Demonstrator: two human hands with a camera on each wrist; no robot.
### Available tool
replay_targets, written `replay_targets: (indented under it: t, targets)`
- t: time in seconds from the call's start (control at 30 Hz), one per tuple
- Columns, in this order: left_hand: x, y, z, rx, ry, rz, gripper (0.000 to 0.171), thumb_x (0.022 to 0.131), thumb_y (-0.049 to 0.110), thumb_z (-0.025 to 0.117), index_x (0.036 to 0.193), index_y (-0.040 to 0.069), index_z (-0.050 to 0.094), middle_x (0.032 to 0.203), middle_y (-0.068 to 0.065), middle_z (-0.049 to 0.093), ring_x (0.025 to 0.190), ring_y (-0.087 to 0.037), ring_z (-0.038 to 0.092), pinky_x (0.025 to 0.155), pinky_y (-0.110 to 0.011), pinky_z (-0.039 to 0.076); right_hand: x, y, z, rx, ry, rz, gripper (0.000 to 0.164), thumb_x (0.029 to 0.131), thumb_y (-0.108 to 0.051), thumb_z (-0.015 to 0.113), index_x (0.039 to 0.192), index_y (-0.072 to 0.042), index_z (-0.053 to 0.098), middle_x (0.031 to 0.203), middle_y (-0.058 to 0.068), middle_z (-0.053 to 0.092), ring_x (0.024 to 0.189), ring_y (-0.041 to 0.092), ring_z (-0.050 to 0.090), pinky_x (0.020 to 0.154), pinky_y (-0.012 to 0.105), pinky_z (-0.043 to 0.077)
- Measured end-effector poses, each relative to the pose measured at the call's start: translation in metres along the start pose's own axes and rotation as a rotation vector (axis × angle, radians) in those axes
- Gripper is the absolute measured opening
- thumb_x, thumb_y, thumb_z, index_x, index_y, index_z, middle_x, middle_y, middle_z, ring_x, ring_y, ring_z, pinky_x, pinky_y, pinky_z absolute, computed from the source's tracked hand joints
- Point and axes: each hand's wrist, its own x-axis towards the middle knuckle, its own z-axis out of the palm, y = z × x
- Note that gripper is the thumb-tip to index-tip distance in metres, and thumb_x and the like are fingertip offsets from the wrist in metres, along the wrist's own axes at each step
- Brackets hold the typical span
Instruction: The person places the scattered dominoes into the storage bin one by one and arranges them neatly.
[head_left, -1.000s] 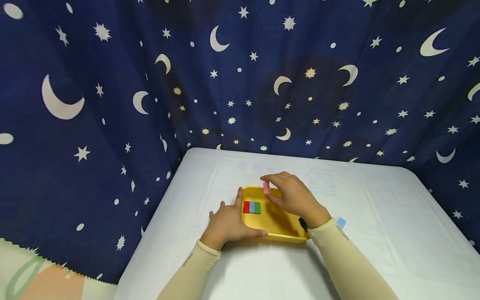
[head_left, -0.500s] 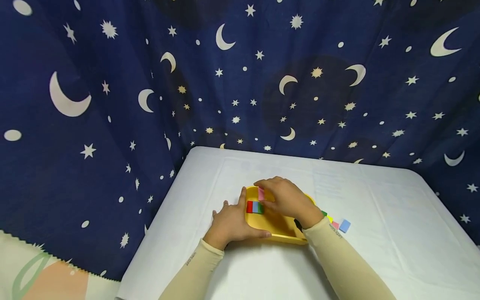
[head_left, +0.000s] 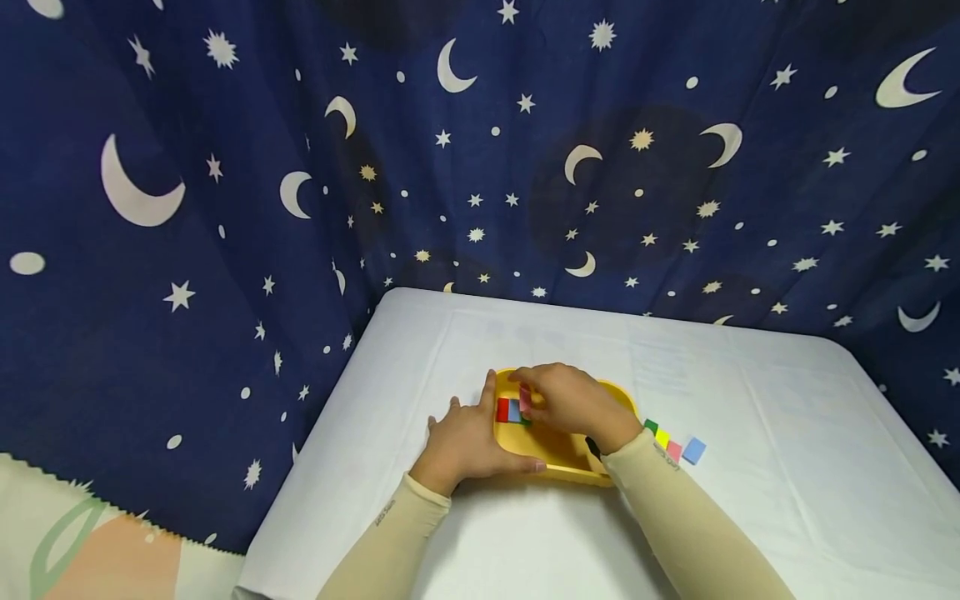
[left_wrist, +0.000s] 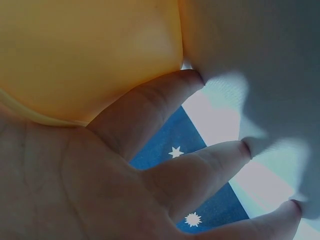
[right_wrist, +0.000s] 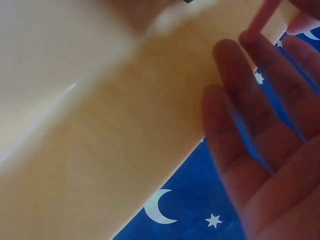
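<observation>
A yellow tray [head_left: 555, 446] sits on the table in the head view. My left hand [head_left: 468, 442] is spread across its left end, thumb along the near rim and index finger at the far left corner; the left wrist view shows straight fingers against the outer wall. My right hand [head_left: 573, 404] pinches a small pink block [head_left: 525, 398] upright between thumb and fingertips, inside the tray. Right beside it a red block [head_left: 502, 411] and a light blue block [head_left: 514, 412] lie side by side. The green block [head_left: 527, 421] next to them is mostly hidden behind my right fingers.
To the tray's right, by my right sleeve, lie a green block [head_left: 651, 426], a yellow block [head_left: 662, 438], a second pink block [head_left: 674, 451] and another light blue block [head_left: 694, 451]. A navy curtain [head_left: 495, 167] with moons and stars hangs behind the white table [head_left: 750, 400].
My right hand has lowered the pink block into the tray, bringing it left and then toward the green block in the row. My left hand stays at the tray's left end.
</observation>
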Motion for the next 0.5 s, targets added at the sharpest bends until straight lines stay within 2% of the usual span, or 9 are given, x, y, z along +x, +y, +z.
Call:
replay_targets:
  t: [0.27,0.5]
  targets:
    - [0.0017,-0.0006,-0.0013,0.009,-0.003,-0.003,0.164,0.044,0.11,0.059,0.172,0.025,0.001,0.138,-0.006,0.069,0.14,-0.057,0.045,0.097,-0.089,0.03,0.0009,0.0006,-0.0001,-0.036,-0.047,0.044,0.049,0.086,-0.019,0.088,0.132,-0.013,0.072,0.101,-0.004,0.072,0.083,0.018,0.06,0.081,0.042,0.057]
    - [0.0013,0.0,-0.0001,0.002,-0.007,-0.01,0.162,0.045,0.108,0.062,0.172,0.026,0.002,0.14,-0.008,0.068,0.141,-0.057,0.044,0.099,-0.088,0.029,-0.0004,0.0006,0.0014,-0.046,-0.096,0.093,0.04,0.085,-0.015,0.085,0.122,-0.014,0.072,0.082,-0.008,0.063,0.073,0.017,0.056,0.069,0.036,0.052]
